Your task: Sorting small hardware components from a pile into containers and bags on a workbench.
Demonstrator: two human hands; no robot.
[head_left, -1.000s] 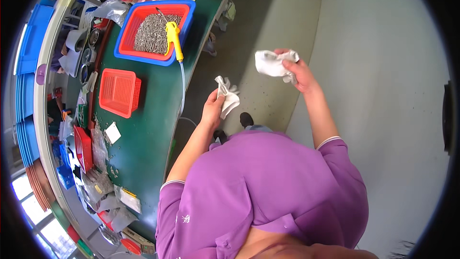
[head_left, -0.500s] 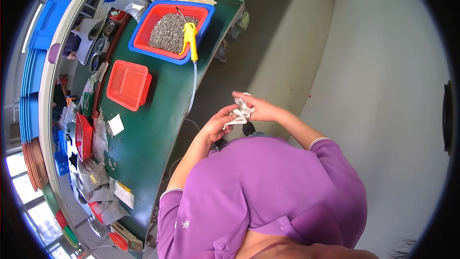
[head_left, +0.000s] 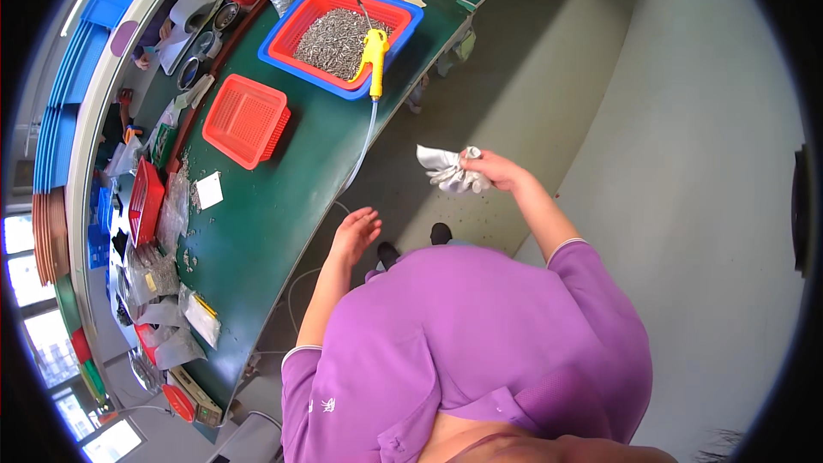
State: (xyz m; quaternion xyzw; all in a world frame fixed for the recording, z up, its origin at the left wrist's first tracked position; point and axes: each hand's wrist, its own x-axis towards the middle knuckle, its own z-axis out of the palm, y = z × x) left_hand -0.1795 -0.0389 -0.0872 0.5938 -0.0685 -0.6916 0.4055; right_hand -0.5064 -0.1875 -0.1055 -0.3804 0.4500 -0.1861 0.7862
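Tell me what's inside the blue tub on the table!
Inside the blue tub sits a red basket of small metal pieces, with a yellow air gun on top. The basket covers the tub's bottom; the pieces cover the basket's.

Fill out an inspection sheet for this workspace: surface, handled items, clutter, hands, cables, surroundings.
Surface: green bench, small bits scattered around a white card.
Handled items: bunched white glove bundle, held off the bench; one glove or two, cannot tell.
Clutter: red basket; blue tray with a second red basket of metal pieces; plastic bags along the far side.
Hands: right hand grips the bundle; left hand holds nothing, fingers slightly curled.
Cables: pale hose runs from the yellow air gun over the bench edge.
Surroundings: grey floor with dark specks.
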